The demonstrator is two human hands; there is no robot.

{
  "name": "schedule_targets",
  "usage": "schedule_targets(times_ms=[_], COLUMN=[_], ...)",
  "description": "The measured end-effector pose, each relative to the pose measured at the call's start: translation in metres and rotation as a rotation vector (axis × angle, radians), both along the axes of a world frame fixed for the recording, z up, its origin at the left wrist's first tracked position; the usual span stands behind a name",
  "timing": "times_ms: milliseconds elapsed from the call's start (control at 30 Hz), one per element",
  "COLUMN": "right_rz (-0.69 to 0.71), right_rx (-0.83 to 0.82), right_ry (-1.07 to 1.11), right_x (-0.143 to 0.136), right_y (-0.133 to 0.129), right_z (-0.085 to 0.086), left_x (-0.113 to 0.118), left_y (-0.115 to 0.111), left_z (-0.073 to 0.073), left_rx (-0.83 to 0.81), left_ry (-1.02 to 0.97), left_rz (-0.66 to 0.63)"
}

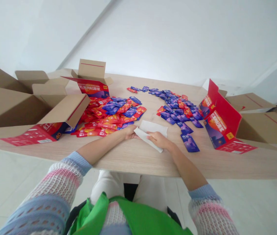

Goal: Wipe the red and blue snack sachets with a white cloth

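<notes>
A folded white tissue (pixel 154 127) is in both my hands, just above or on the front middle of the table. My left hand (pixel 130 132) pinches its left end, next to the pile of red sachets (pixel 101 122). My right hand (pixel 160 140) grips its near fold, thumb on top. Blue-purple sachets (pixel 130 112) lie over part of the red pile. To the right spreads a second heap, mostly purple sachets (pixel 171 106) with some red ones mixed in. One purple sachet (pixel 189 142) lies apart, to the right of my right hand.
Open red-and-blue cartons flank the sachets: a large carton (pixel 48 130) at left, a smaller carton (pixel 93 88) behind the red pile, and a carton (pixel 220 129) at right. The wooden table (pixel 133 160) ends just before my lap. A white wall (pixel 165 42) rises behind it.
</notes>
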State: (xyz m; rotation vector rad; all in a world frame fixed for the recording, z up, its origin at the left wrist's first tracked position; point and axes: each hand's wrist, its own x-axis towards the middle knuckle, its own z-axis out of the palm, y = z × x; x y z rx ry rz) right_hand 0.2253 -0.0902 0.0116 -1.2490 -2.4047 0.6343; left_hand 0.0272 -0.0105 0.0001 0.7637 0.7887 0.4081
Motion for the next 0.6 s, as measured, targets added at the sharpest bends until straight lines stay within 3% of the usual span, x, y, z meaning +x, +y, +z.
schedule_targets(times_ms=[167, 400, 500, 600], right_rz=[-0.197, -0.507, -0.493, -0.368], right_rx=[-0.031, 0.027, 0.035, 0.096], right_ry=[-0.030, -0.295, -0.294, -0.227], right_x=[0.024, 0.045, 0.041, 0.030], right_y=[0.003, 0.016, 0.018, 0.016], right_z=[0.006, 0.000, -0.005, -0.011], left_x=[0.003, 0.004, 0.004, 0.003], left_y=[-0.002, -0.002, -0.003, -0.004], left_z=[0.004, 0.001, 0.003, 0.006], left_rx=[0.107, 0.151, 0.152, 0.148], left_ry=[0.099, 0.161, 0.145, 0.120], left_rz=[-0.063, -0.052, -0.049, -0.043])
